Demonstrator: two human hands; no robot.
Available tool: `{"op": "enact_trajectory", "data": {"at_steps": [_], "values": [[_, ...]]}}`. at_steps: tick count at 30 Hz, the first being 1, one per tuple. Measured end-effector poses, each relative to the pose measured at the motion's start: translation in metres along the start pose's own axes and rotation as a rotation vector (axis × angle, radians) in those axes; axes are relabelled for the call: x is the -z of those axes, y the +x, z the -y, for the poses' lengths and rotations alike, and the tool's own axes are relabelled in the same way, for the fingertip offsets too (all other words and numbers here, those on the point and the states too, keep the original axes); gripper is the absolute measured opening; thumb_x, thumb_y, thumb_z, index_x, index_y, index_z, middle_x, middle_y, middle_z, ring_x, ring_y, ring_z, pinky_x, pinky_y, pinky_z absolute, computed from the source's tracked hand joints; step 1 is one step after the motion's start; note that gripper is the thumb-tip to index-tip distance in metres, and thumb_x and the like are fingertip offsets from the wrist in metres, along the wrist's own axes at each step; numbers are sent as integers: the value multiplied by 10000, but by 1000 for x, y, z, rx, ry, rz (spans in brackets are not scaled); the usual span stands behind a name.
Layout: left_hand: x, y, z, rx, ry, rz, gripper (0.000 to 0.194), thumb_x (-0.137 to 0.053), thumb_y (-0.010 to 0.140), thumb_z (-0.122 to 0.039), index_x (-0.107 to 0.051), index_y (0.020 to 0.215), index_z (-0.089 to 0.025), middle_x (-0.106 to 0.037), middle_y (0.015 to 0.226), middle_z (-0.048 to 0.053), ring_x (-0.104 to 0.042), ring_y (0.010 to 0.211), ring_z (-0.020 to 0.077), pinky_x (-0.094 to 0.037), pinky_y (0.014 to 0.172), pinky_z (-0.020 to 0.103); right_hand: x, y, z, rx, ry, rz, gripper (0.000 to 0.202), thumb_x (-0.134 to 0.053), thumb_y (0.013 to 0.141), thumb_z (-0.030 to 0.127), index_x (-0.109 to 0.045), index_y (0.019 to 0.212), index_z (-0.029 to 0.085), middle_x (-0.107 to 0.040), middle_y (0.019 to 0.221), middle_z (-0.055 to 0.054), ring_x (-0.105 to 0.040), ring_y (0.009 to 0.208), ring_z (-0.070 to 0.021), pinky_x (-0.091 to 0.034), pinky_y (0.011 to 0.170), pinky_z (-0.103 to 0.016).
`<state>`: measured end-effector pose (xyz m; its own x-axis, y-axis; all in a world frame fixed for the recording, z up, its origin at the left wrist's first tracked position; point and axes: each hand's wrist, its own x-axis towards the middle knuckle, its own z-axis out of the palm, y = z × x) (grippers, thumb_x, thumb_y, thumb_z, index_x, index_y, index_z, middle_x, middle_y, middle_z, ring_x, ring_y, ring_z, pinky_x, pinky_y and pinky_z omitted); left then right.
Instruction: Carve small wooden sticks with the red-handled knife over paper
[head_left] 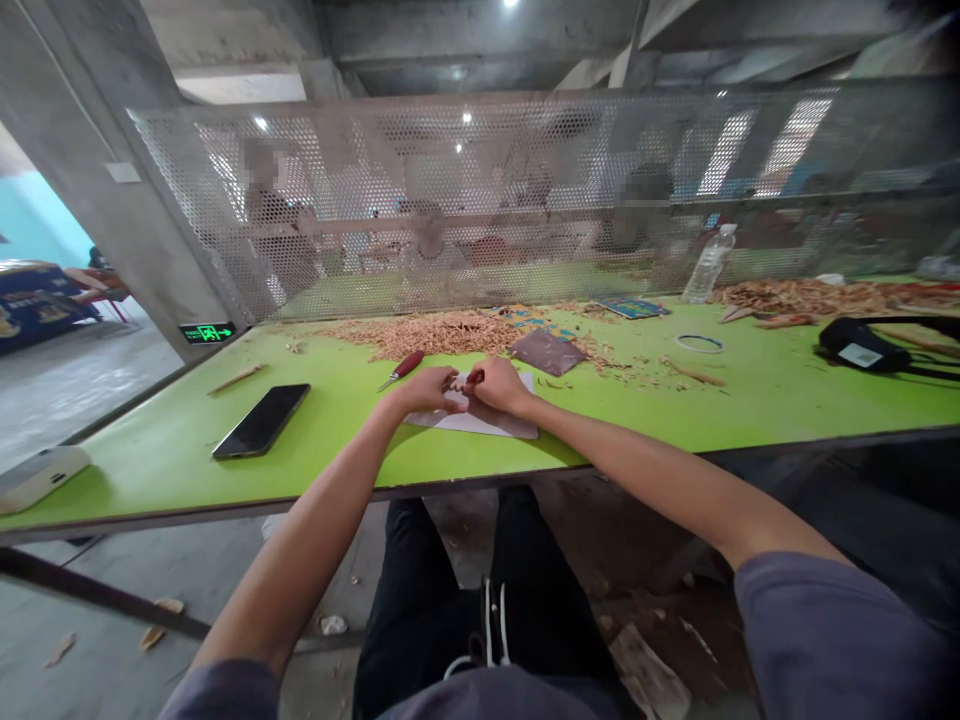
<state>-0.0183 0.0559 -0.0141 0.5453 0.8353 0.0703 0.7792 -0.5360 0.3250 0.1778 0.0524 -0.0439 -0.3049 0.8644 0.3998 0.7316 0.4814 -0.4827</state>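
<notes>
A white sheet (499, 422) lies near the front edge of the green table, under both hands. My left hand (430, 388) rests over its left part, thumb and fingers apart around small dark bits on the sheet. Opposite it, my right hand (499, 385) is closed in a pinch on a small dark reddish-brown piece (475, 378), whose kind I cannot make out. A red-handled carving tool (409, 364) with a thin metal tip lies just beyond my left hand. Behind my right hand is a flat brownish sheet (549, 352), possibly sandpaper.
Wood shavings (435, 335) are heaped at the back, below a perforated screen (480, 200) with people behind it. A phone (262, 420) lies to the left, near a wooden stick (236, 379). Rightward are a plastic bottle (709, 265), a ring (700, 343) and a black strapped object (862, 345).
</notes>
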Motion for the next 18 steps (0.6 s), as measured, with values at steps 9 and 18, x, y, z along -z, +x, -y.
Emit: {"op": "enact_trajectory", "data": {"at_steps": [9,18], "values": [[-1,0,2,-12,-23,2,534,-797,706,-519,-658,1097,-183,-723,1071,82,-664,973,290,-445,751,315,0,-2,2,84,-20,29,169,-669,768,117,-819,833,160,-786,821,-67,-698,780,-196,-439,713,-244],[-3,3,6,-51,-15,-3,496,-786,710,-515,-650,1055,-187,-719,1066,82,-654,985,294,-438,744,314,2,-5,7,50,-64,38,166,-667,761,144,-813,840,165,-787,843,-69,-695,788,-202,-434,699,-250]]}}
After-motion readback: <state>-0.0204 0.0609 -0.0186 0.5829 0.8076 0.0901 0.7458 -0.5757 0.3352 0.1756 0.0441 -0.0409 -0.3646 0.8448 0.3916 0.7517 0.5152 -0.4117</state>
